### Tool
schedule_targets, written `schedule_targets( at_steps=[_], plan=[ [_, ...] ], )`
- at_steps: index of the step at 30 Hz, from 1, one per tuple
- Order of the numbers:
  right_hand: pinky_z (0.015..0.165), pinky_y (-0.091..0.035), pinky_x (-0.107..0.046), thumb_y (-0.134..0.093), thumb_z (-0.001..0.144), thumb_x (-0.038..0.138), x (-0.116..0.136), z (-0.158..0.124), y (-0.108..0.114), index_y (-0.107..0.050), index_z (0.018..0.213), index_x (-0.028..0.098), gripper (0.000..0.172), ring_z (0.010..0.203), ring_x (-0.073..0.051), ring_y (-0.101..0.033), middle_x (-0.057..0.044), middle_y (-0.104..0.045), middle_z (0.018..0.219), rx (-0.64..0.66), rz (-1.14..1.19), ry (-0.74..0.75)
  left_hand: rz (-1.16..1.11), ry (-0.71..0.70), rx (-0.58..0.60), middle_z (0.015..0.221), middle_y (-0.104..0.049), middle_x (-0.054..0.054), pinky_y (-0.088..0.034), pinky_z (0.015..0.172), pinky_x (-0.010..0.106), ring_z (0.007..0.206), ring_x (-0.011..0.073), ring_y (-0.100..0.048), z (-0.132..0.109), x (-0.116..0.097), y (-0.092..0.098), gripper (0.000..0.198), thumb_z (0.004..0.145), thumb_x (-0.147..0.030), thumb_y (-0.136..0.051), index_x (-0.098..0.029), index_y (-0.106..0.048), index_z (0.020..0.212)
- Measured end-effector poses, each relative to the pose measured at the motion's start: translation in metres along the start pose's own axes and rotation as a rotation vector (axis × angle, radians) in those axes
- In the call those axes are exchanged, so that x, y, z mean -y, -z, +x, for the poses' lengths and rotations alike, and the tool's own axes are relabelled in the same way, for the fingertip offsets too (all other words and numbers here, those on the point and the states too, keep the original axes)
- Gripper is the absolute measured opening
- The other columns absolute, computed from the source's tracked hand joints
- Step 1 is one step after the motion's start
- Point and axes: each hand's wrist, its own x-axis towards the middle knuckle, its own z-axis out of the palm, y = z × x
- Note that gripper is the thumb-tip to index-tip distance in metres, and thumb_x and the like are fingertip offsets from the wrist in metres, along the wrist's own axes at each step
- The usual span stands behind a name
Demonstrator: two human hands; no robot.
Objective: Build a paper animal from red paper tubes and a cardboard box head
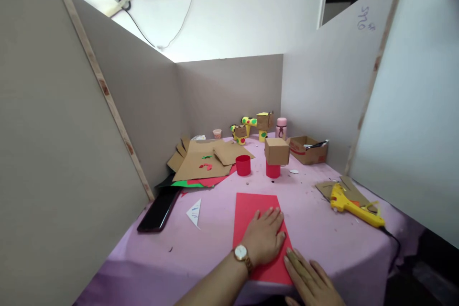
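A sheet of red paper (pixel 253 208) lies near the front edge of the table. My left hand (pixel 264 236), with a watch on its wrist, rests flat on the sheet with fingers stretched out. At the sheet's lower right edge, my right hand (pixel 310 279) lies with fingers extended, touching the paper; part of it runs out of view. Beyond the paper stand a red paper cylinder (pixel 243 166) and a brown cardboard box (pixel 277 151) set on a second red cylinder (pixel 273 170).
A yellow hot glue gun (pixel 353 205) rests on cardboard at right. On the left lie a phone (pixel 158 210), a white paper triangle (pixel 194 213) and stacked cardboard (pixel 193 160). Behind are yellow spotted figures (pixel 263 135), a pink bottle (pixel 281 128) and an open cardboard box (pixel 308 153).
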Motion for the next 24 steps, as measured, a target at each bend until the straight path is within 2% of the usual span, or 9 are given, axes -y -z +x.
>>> schedule_targets(
  at_steps=[4,7,11,15,18,20,22,24],
  plan=[
    [0.067,-0.054,-0.033,-0.039,0.089,0.025,0.001,0.005,0.014,-0.067,0.101,0.01,0.035,0.086,-0.021,-0.072,-0.01,-0.075,0.101,0.007,0.045,-0.068,-0.011,-0.022,0.045,0.151,-0.029,0.005,-0.021,0.112,0.052,0.139,0.021,-0.024,-0.028,-0.003,0.006,0.052,0.094,-0.04,-0.026,-0.022,-0.028,0.143],
    [0.07,-0.054,-0.032,-0.042,0.085,0.017,0.001,-0.002,0.027,-0.066,0.105,0.01,0.033,0.09,-0.022,-0.071,-0.01,-0.074,0.104,0.001,0.088,-0.073,-0.018,-0.008,0.054,0.151,-0.028,0.007,-0.02,0.111,0.055,0.139,0.0232,-0.024,-0.03,-0.003,0.007,0.052,0.094,-0.04,-0.027,-0.022,-0.028,0.143],
    [0.077,-0.054,-0.027,-0.05,0.084,0.015,-0.004,-0.02,0.039,-0.066,0.107,0.018,0.028,0.09,-0.017,-0.071,-0.004,-0.075,0.102,-0.04,0.264,-0.08,-0.035,-0.008,0.062,0.151,-0.029,0.008,-0.019,0.111,0.057,0.139,0.0243,-0.024,-0.025,-0.003,0.007,0.053,0.093,-0.042,-0.029,-0.022,-0.029,0.143],
    [0.082,-0.056,-0.034,-0.052,0.087,0.02,-0.015,-0.02,0.034,-0.064,0.114,0.018,0.03,0.1,-0.023,-0.068,-0.009,-0.071,0.113,0.03,0.438,-0.358,-0.041,-0.001,0.064,0.151,-0.028,0.01,-0.018,0.111,0.057,0.139,0.0254,-0.023,-0.029,-0.006,0.013,0.056,0.093,-0.045,-0.029,-0.019,-0.028,0.143],
    [0.083,-0.057,-0.04,-0.045,0.09,0.026,-0.026,-0.007,0.018,-0.065,0.114,0.017,0.032,0.103,-0.026,-0.066,-0.012,-0.07,0.113,0.067,0.612,-0.612,-0.042,-0.031,0.071,0.153,-0.021,0.013,-0.02,0.109,0.061,0.14,0.0306,-0.02,-0.038,-0.014,0.015,0.078,0.083,-0.061,-0.043,-0.019,-0.023,0.145],
    [0.085,-0.056,-0.043,-0.041,0.092,0.028,-0.032,0.001,0.007,-0.066,0.111,0.016,0.034,0.101,-0.026,-0.067,-0.012,-0.072,0.109,0.093,0.693,-0.726,-0.021,-0.127,0.059,0.153,-0.022,0.012,-0.025,0.106,0.062,0.138,0.0339,-0.025,-0.044,-0.02,0.009,0.089,0.074,-0.067,-0.053,-0.023,-0.022,0.145],
    [0.085,-0.056,-0.043,-0.039,0.093,0.029,-0.037,0.006,0.0,-0.067,0.11,0.015,0.035,0.099,-0.026,-0.067,-0.012,-0.072,0.107,0.116,0.718,-0.77,0.05,-0.227,0.022,0.146,-0.039,0.011,-0.036,0.102,0.059,0.13,0.0338,-0.041,-0.047,-0.026,-0.004,0.073,0.08,-0.057,-0.054,-0.023,-0.033,0.141],
    [0.086,-0.055,-0.044,-0.038,0.094,0.03,-0.039,0.006,-0.003,-0.066,0.11,0.016,0.036,0.1,-0.025,-0.066,-0.012,-0.072,0.107,0.136,0.727,-0.784,0.167,-0.272,-0.088,0.135,-0.054,0.009,-0.046,0.096,0.049,0.12,0.0307,-0.053,-0.048,-0.029,-0.02,0.047,0.089,-0.039,-0.048,-0.02,-0.046,0.132]
  ],
)
